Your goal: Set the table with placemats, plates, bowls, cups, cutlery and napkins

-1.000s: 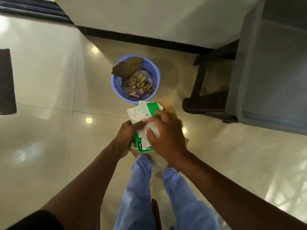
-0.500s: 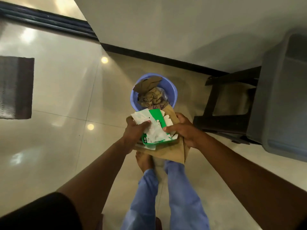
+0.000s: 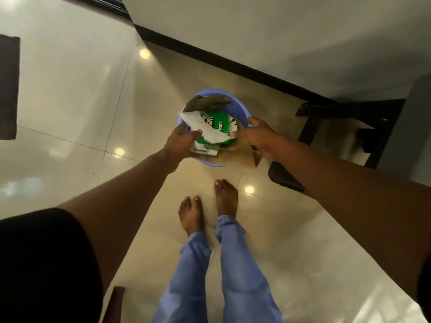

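Gripping the green-and-white packaging [image 3: 213, 130] with the left hand [image 3: 180, 144], thumb lying over the torn white flap and the other fingers curled underneath at its left edge. Pinching the right edge of the same bundle with the right hand [image 3: 261, 137], fingertips closing on the white torn corner, with a brown cardboard sheet [image 3: 242, 149] tucked below and poking out near the right palm. Holding the whole bundle directly over the blue bin [image 3: 233, 108], just above its rim and covering most of its opening. Showing, at the far side of the bin, a folded piece of brown cardboard [image 3: 205, 102] sticking up out of it. Reaching with both bare arms from the near edge of the view, a black short sleeve [image 3: 44, 264] covering the left upper arm. Standing barefoot on glossy cream floor tiles [image 3: 70, 113], bare feet [image 3: 210, 206] just near of the bin and blue trousers [image 3: 221, 276] below them in the picture. Sitting to the right of the bin, a dark wooden frame [image 3: 345, 127] of some furniture, partly hidden behind the right forearm. Running along the far side, a pale wall [image 3: 256, 31] with a black skirting strip at its foot. Lying at the far left edge, a dark mat [image 3: 8, 87]. Not showing plates, cups, cutlery or the table anywhere here; whether napkins are inside the packaging, impossible to tell.
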`<state>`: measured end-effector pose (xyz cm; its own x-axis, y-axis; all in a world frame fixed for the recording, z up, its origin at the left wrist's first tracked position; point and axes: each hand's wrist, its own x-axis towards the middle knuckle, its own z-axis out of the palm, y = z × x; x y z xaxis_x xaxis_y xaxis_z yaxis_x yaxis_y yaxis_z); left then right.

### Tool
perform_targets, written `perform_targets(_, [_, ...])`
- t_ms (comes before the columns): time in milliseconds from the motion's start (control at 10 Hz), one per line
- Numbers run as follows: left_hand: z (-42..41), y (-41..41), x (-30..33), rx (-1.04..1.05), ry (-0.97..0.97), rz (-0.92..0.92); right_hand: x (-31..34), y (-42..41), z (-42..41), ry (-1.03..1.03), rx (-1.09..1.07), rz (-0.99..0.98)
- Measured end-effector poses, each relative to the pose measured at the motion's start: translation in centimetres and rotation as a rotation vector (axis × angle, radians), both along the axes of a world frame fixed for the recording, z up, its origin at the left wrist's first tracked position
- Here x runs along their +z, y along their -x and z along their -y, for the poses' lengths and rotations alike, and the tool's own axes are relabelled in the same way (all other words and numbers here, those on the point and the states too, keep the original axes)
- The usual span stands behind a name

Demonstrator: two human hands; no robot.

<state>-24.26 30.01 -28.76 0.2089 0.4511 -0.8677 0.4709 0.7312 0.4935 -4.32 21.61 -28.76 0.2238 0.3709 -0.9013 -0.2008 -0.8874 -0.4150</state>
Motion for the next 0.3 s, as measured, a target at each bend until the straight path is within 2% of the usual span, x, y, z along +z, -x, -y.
perform_targets(100, [-0.7, 0.5, 0.1, 0.104, 0.045, -0.033, 0.4, -0.7, -1.1, -0.006, 0.137, 0.097])
perform_targets(300, [-0.2, 1.9, -0.3, 0.165, 0.080, -0.061, 2.5, -0.8, -2.3, -0.022, 0.197, 0.184])
